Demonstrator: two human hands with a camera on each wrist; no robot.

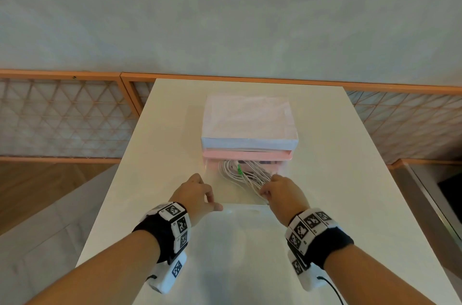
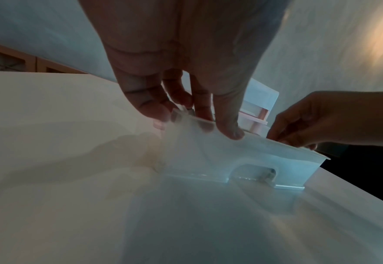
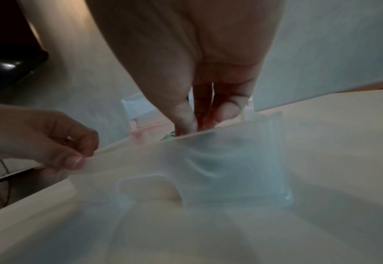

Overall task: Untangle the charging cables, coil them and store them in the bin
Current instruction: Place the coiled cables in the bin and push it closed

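Observation:
A bundle of white charging cables (image 1: pixel 241 174) with a green tie (image 1: pixel 239 169) lies in a translucent bin (image 1: pixel 246 205) that stands pulled out in front of a drawer unit. My left hand (image 1: pixel 212 201) pinches the bin's front rim near its left corner, thumb outside and fingers inside (image 2: pixel 205 117). My right hand (image 1: pixel 268 193) reaches down into the bin's right side, fingers curled round the near end of the cables. In the right wrist view its fingertips (image 3: pixel 186 123) dip behind the bin's front wall (image 3: pixel 219 160), and the cables are mostly hidden there.
The drawer unit (image 1: pixel 250 124), white on top with a pink frame (image 1: pixel 247 154), stands behind the bin on a white table (image 1: pixel 337 192). A wall and lattice panels lie beyond. The floor drops away on both sides of the table.

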